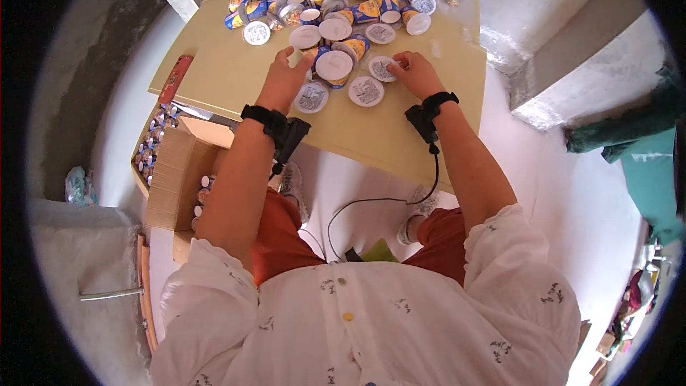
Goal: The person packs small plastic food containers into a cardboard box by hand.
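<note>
My left hand is curled, thumb and fingers around something pale that is mostly hidden, at the left of a small cluster of cups. At the right, the closed fingers of my right hand grip the edge of a cup with a printed white lid. Between my hands is a cup with a plain white top, and blue-and-yellow cup sides show around it. Nearer to me, two printed round lids, a left one and a right one, face up near the table's front edge.
A heap of blue-and-yellow cups covers the far part of the yellowish table. A red object lies at its left edge. Below stands an open cardboard box near several packed cups. A black cable hangs from my right wrist.
</note>
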`<move>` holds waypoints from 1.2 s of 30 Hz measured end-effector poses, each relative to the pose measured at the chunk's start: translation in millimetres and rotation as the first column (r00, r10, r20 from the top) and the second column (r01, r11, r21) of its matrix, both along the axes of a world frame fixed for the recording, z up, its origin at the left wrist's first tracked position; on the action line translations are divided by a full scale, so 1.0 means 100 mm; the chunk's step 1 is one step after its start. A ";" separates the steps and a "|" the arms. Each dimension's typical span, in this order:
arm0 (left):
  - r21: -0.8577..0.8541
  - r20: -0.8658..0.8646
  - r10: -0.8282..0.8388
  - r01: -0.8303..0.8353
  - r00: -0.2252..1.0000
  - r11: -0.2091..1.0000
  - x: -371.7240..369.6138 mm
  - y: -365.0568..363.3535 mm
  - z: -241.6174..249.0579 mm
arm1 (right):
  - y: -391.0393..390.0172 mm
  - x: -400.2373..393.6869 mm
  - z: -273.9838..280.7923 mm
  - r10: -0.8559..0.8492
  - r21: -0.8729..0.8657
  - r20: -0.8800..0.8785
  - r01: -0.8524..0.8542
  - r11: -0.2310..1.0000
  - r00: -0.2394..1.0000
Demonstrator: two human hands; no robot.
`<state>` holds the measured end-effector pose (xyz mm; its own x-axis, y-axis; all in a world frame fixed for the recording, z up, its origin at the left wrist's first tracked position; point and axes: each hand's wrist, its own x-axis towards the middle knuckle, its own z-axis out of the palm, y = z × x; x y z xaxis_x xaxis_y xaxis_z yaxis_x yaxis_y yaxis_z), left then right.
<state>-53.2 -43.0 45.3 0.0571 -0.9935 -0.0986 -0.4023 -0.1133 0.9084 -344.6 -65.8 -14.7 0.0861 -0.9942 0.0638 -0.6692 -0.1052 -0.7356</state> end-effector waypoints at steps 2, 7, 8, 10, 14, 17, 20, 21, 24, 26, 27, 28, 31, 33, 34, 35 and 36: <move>0.032 0.061 0.011 -0.013 0.998 0.999 -0.01 0.17 0.03 | 0.00 0.05 -0.05 -0.050 -0.082 -0.108 0.041 0.996 0.993; -0.002 0.187 0.038 -0.039 0.982 0.999 0.07 0.31 -0.12 | -0.13 0.03 -0.05 0.018 0.044 -0.146 -0.011 0.999 0.989; -0.097 0.275 0.074 -0.049 0.959 0.994 0.09 0.31 -0.20 | -0.15 0.04 -0.05 0.039 0.079 -0.138 -0.029 0.996 0.990; -0.191 0.356 0.119 -0.052 0.927 0.980 0.11 0.35 -0.22 | -0.17 0.05 -0.06 0.046 0.060 -0.144 -0.037 0.997 0.988; -0.459 0.484 0.170 0.084 0.858 0.885 0.01 0.36 -0.25 | -0.11 0.05 0.00 0.103 0.084 -0.112 -0.094 0.992 0.988; -0.503 0.554 0.145 0.190 0.820 0.843 -0.12 0.36 -0.17 | -0.08 0.01 0.09 0.154 0.202 -0.036 -0.144 0.969 0.987; -0.482 0.598 0.120 0.236 0.793 0.844 -0.22 0.34 -0.17 | -0.18 0.05 0.18 -0.044 0.216 -0.037 0.051 0.975 0.998; -0.489 0.619 0.128 0.253 0.774 0.835 -0.24 0.32 -0.17 | -0.25 0.04 0.14 -0.042 0.218 -0.047 0.051 0.975 0.998; -0.479 0.673 0.149 0.273 0.725 0.834 -0.28 0.30 -0.17 | -0.43 0.08 0.05 -0.020 0.064 -0.004 0.020 0.998 1.000; -0.468 0.676 0.144 0.270 0.722 0.842 -0.30 0.28 -0.19 | -0.43 0.24 0.16 -0.004 0.071 -0.235 0.021 0.997 0.972; -0.455 0.684 0.140 0.269 0.716 0.849 -0.31 0.27 -0.20 | -0.46 0.26 0.15 -0.001 0.073 -0.238 0.018 0.997 0.971; -0.454 0.682 0.141 0.265 0.717 0.851 -0.31 0.26 -0.21 | -0.49 0.28 0.14 0.004 0.074 -0.265 0.017 0.997 0.964; -0.437 0.676 0.127 0.257 0.726 0.862 -0.31 0.23 -0.23 | -0.60 0.30 0.09 0.034 0.122 -0.292 0.002 0.993 0.956; -0.432 0.656 0.108 0.254 0.747 0.865 -0.31 0.22 -0.24 | -0.65 0.27 0.05 0.056 0.162 -0.291 -0.009 0.987 0.955; -0.432 0.656 0.109 0.254 0.747 0.865 -0.31 0.21 -0.25 | -0.67 0.25 0.03 0.061 0.191 -0.244 -0.014 0.982 0.968; -0.430 0.647 0.105 0.248 0.755 0.868 -0.31 0.19 -0.25 | -0.68 0.22 0.01 0.063 0.217 -0.195 -0.019 0.976 0.979; -0.427 0.639 0.100 0.243 0.763 0.871 -0.31 0.17 -0.28 | -0.69 0.20 0.01 0.061 0.216 -0.194 -0.018 0.976 0.979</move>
<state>-83.9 -26.4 17.6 -0.1389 -0.9069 0.3978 -0.8788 0.2981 0.3726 -324.4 -134.5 -13.8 0.1155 -0.9786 -0.1704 -0.8023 0.0093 -0.5968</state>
